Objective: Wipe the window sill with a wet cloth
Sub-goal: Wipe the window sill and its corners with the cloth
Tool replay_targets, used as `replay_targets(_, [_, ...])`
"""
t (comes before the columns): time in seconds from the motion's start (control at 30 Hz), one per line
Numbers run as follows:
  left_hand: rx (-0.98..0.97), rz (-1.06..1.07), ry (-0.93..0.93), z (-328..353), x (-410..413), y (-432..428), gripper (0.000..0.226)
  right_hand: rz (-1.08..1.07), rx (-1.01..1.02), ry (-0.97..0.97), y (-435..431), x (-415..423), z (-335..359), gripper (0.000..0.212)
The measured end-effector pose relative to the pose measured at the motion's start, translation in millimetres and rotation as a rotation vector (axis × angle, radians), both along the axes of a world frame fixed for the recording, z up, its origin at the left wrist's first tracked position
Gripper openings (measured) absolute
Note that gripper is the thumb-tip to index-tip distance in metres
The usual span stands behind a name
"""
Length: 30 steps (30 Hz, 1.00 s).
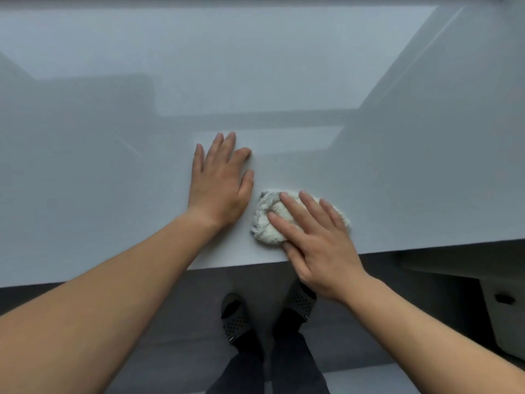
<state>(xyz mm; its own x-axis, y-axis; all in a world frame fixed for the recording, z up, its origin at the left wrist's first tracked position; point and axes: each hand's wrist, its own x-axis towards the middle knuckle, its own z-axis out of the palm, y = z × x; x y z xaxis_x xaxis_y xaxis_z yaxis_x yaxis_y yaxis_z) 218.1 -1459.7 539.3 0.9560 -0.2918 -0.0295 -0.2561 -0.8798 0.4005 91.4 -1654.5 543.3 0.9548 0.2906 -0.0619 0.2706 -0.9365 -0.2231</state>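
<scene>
A wide, glossy pale grey window sill [113, 194] fills the upper part of the head view. A bunched white fluffy cloth [265, 223] lies on it near the front edge. My right hand [315, 240] presses flat on the cloth with straight fingers, covering its right part. My left hand [220, 183] rests flat on the bare sill just left of the cloth, fingers spread and pointing away from me. The two hands lie close together without touching.
The sill's front edge [227, 267] runs across the lower middle. Below it are dark floor and my feet in perforated dark slippers [237, 319]. A white cabinet with a dark handle [504, 298] stands at the lower right. Window reflections show on the sill.
</scene>
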Motion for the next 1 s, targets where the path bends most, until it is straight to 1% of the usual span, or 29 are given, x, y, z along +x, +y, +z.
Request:
replay_targets(0.03, [0.014,0.004,-0.004,-1,-3,-2,0.047,-0.038,-0.015,0.000,-15,5,-1,0.055])
replay_targets(0.1, [0.050,0.005,-0.018,-2,-6,-5,0.044,-0.261,0.008,0.004,-36,16,0,0.056])
replay_targets(0.17, [0.060,0.026,-0.022,-3,-7,-9,0.042,-0.476,0.043,-0.016,-29,18,-1,0.055])
replay_targets(0.2, [0.052,0.046,-0.020,-2,-7,-11,0.041,-0.509,0.036,-0.036,-19,12,-1,0.055])
replay_targets(0.23, [0.040,0.072,-0.020,-1,-7,-17,0.040,-0.472,0.028,-0.048,-12,4,-1,0.055])
replay_targets(0.3, [0.030,0.116,-0.026,1,-7,-26,0.039,-0.272,0.019,-0.047,-7,-14,-3,0.055])
replay_targets(0.37, [0.028,0.121,-0.034,2,-6,-40,0.044,-0.050,0.014,-0.028,-33,-19,-2,0.054])
replay_targets(0.4, [0.018,0.113,-0.029,4,-3,-47,0.049,-0.002,0.001,-0.032,-50,-14,-3,0.054])
replay_targets(0.43, [0.008,0.105,-0.015,5,1,-56,0.052,-0.022,-0.014,-0.041,-69,-7,-4,0.054])
replay_targets(0.47, [0.004,0.103,0.009,6,6,-66,0.054,-0.103,-0.021,-0.049,-88,3,-5,0.055])
replay_targets(0.53, [0.049,0.120,0.064,5,13,-82,0.056,-0.353,-0.003,-0.035,-112,21,-4,0.055])
replay_targets(0.6, [0.157,0.134,0.077,0,13,-90,0.059,-0.586,0.025,-0.029,-103,31,-4,0.055])
replay_targets(0.63, [0.197,0.138,0.069,-2,11,-92,0.060,-0.653,0.016,-0.032,-91,31,-4,0.056])
replay_targets(0.67, [0.217,0.142,0.062,-4,10,-92,0.061,-0.652,0.008,-0.037,-79,26,-4,0.056])
replay_targets(0.7, [0.222,0.146,0.057,-4,10,-92,0.062,-0.577,0.005,-0.044,-70,19,-5,0.056])
replay_targets(0.8, [0.213,0.157,0.052,-2,10,-93,0.065,-0.144,0.004,-0.025,-96,13,-4,0.055])
replay_targets(0.83, [0.212,0.160,0.052,-1,10,-94,0.065,-0.075,-0.004,-0.026,-116,24,-3,0.055])
replay_targets(0.87, [0.211,0.163,0.053,-1,11,-95,0.065,-0.082,-0.012,-0.026,-134,38,-3,0.054])
replay_targets(0.9, [0.212,0.166,0.054,-1,11,-95,0.065,-0.160,-0.015,-0.022,-146,55,-3,0.054])
replay_targets(1.0, [0.219,0.174,0.053,-1,11,-97,0.066,-0.529,0.035,-0.006,-143,97,-2,0.054])
